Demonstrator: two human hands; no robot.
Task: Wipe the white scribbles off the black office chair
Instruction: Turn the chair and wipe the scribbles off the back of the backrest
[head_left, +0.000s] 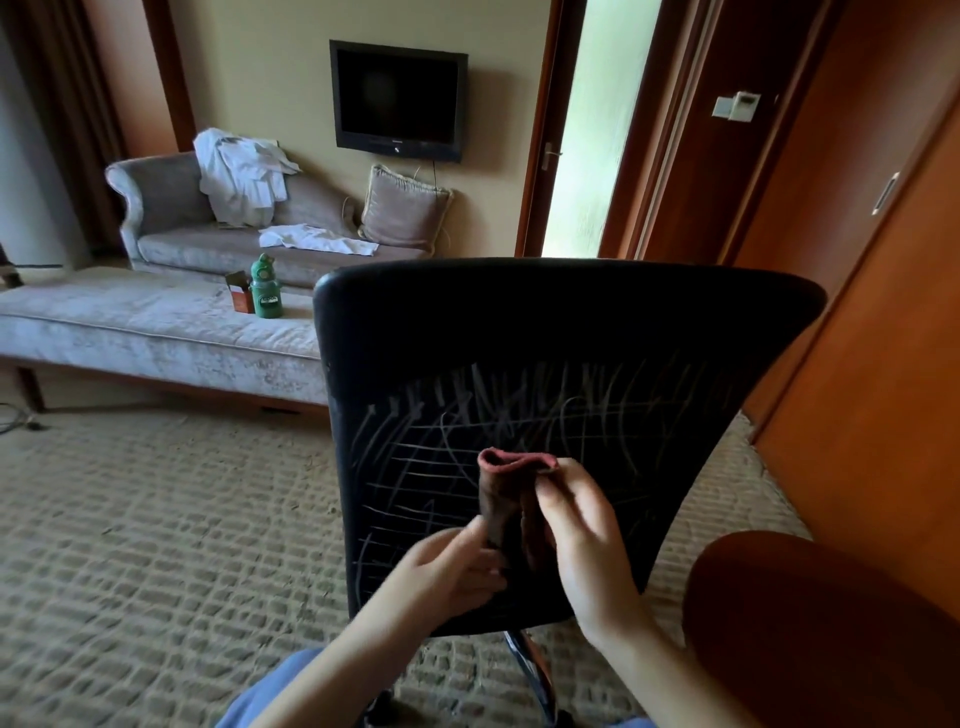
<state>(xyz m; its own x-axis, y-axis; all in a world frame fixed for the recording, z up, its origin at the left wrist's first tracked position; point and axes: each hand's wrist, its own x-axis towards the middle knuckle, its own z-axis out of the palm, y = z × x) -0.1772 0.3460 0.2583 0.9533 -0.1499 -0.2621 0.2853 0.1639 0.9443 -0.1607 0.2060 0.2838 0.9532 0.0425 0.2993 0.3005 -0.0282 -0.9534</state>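
Observation:
The black office chair (561, 332) stands right in front of me with its backrest facing me. White scribbles (467, 415) cover the middle and lower backrest. I hold a folded dark reddish-brown cloth (506, 493) upright just in front of the backrest. My left hand (457, 566) pinches its lower edge. My right hand (582, 530) grips its right side, with the fingertips near the top fold. Whether the cloth touches the chair I cannot tell.
A grey bench (156, 327) with a green bottle (266, 288) and a small carton (240, 293) stands at the left, a sofa (208, 228) behind it. A round wooden table (821, 623) is at the lower right, wooden wardrobe doors (883, 312) beside it. Patterned carpet (156, 519) lies at the left.

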